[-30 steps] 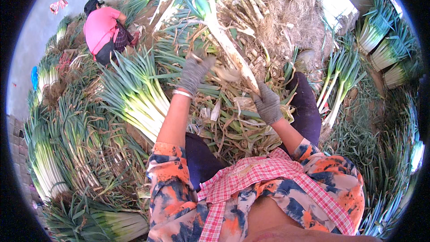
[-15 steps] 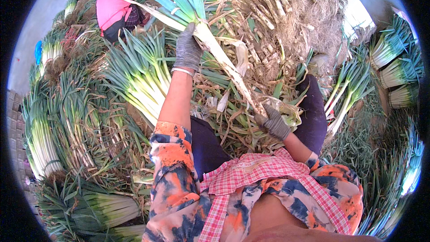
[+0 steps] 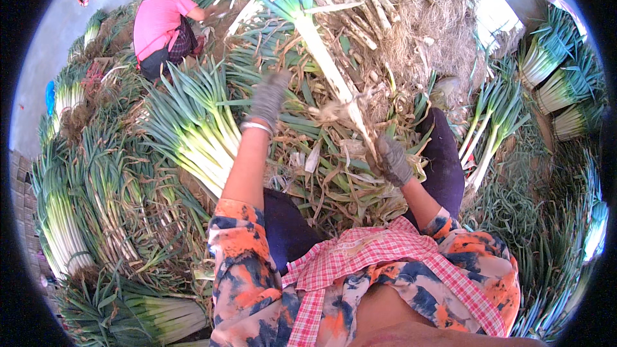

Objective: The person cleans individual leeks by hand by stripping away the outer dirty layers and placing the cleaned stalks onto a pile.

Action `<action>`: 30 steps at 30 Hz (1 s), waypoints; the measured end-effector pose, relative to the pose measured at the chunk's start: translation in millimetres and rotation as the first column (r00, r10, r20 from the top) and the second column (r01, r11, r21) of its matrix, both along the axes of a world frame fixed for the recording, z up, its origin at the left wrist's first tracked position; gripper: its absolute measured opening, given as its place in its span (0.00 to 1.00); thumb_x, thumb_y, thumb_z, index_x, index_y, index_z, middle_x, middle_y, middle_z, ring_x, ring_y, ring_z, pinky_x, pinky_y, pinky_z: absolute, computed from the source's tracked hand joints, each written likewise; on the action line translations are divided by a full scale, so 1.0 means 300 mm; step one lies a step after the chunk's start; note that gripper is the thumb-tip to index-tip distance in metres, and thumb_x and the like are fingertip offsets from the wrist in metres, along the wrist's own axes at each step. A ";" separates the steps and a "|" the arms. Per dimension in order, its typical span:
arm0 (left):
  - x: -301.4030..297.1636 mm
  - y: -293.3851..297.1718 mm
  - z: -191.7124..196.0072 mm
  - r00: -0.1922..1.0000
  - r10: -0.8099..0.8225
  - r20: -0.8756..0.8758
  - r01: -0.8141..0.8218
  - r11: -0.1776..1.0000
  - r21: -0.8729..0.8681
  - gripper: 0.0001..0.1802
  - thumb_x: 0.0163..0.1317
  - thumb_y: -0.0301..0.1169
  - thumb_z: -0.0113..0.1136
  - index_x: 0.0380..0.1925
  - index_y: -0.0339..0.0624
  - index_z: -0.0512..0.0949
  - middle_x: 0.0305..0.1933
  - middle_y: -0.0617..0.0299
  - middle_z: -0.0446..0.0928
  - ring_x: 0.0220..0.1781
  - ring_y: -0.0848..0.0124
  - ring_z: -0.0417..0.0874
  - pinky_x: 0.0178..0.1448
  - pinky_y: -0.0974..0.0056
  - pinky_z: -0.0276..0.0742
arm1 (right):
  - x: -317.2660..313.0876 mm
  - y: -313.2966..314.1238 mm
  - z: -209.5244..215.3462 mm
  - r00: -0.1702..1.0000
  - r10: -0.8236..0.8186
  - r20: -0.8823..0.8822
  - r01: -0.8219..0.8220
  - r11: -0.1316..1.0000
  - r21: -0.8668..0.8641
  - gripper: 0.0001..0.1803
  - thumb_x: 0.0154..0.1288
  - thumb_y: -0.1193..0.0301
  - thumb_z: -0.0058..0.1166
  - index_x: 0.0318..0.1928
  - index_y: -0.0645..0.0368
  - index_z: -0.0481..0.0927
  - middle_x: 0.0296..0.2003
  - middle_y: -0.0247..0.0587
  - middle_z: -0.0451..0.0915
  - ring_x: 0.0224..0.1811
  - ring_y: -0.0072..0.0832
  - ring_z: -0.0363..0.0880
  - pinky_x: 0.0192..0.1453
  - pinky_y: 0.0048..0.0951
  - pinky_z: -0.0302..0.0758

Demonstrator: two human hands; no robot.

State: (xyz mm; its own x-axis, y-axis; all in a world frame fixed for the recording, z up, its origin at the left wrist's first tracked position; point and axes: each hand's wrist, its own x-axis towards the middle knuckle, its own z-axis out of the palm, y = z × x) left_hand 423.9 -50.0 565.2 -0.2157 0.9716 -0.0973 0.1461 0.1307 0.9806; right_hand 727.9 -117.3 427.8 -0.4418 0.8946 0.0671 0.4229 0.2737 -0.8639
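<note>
A long leek (image 3: 326, 59) slants across the middle, its green leaves at the top and its root end low. My right hand (image 3: 394, 159), in a grey glove, is closed around that root end. Left of the stalk and apart from it is my gloved left hand (image 3: 270, 97); motion smears its fingers. A blurred, pale strip of leaf (image 3: 334, 110) crosses the lower stalk. Beneath it, between my knees, lies a heap of dry and green leek leaves (image 3: 334, 180).
Untrimmed leeks with roots (image 3: 443, 38) are piled ahead. A cleaned bunch (image 3: 199, 135) lies left of my left arm, a few cleaned leeks (image 3: 486, 132) by my right knee. Tied bundles (image 3: 556, 93) stand far right. A person in pink (image 3: 160, 26) crouches at the far left.
My left hand has let go of the leek's neck and dropped down and left. The leek now stands a little steeper, still in my right hand. The other person sits more upright.
</note>
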 end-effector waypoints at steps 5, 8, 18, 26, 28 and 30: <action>-0.062 0.054 0.011 0.867 -0.122 0.483 0.048 0.985 0.163 0.19 0.55 0.42 0.55 0.41 0.42 0.70 0.30 0.62 0.74 0.23 0.75 0.70 0.22 0.72 0.66 | 0.001 -0.209 -0.119 0.955 -0.023 -0.296 -0.055 0.966 -0.252 0.20 0.53 0.68 0.53 0.47 0.59 0.70 0.34 0.47 0.74 0.35 0.40 0.73 0.39 0.35 0.70; -0.115 0.075 -0.074 0.795 0.033 0.606 -0.082 0.995 0.055 0.12 0.55 0.30 0.57 0.38 0.43 0.69 0.25 0.64 0.73 0.20 0.75 0.72 0.15 0.74 0.66 | -0.077 -0.194 0.030 0.998 0.025 -0.064 -0.012 0.983 0.186 0.19 0.55 0.64 0.53 0.46 0.60 0.70 0.33 0.47 0.75 0.36 0.37 0.74 0.42 0.34 0.70; 0.039 -0.021 0.040 0.893 -0.105 0.438 0.020 0.981 0.195 0.21 0.52 0.26 0.58 0.47 0.43 0.68 0.36 0.62 0.76 0.29 0.74 0.78 0.21 0.73 0.76 | -0.418 0.334 0.490 0.996 0.044 -0.077 -0.021 0.963 0.268 0.26 0.49 0.63 0.59 0.48 0.58 0.69 0.38 0.46 0.75 0.38 0.35 0.74 0.45 0.31 0.71; -0.011 -0.057 0.012 0.943 -0.093 0.318 0.047 0.988 0.150 0.17 0.53 0.28 0.58 0.44 0.38 0.70 0.37 0.63 0.75 0.31 0.73 0.77 0.26 0.70 0.77 | -0.126 0.485 0.855 0.122 0.345 -0.930 -0.393 0.878 0.274 0.07 0.60 0.68 0.43 0.25 0.53 0.66 0.14 0.25 0.55 0.18 0.16 0.54 0.29 0.20 0.66; 0.021 -0.033 0.023 0.938 -0.089 0.335 0.035 0.986 0.162 0.17 0.53 0.28 0.58 0.44 0.39 0.70 0.37 0.62 0.75 0.31 0.73 0.77 0.26 0.70 0.77 | 0.000 0.453 0.947 -0.143 0.326 -0.934 -0.177 0.920 0.348 0.05 0.65 0.69 0.41 0.33 0.54 0.69 0.12 0.19 0.49 0.10 0.12 0.45 0.17 0.19 0.44; 0.025 -0.010 0.012 0.935 -0.094 0.343 0.028 0.981 0.194 0.18 0.52 0.29 0.59 0.44 0.39 0.70 0.36 0.61 0.75 0.31 0.73 0.77 0.25 0.70 0.76 | 0.121 0.528 0.871 0.055 0.269 -0.961 -0.080 0.961 0.265 0.06 0.62 0.69 0.42 0.29 0.55 0.68 0.14 0.26 0.57 0.15 0.17 0.55 0.26 0.23 0.63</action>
State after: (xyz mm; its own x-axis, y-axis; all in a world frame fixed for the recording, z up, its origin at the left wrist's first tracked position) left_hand 431.5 -53.1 568.9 -0.1402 0.9898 0.0248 -0.2070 -0.0538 0.9769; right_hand 764.2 41.1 689.2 -0.0296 0.7448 0.6666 -0.8584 0.3228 -0.3988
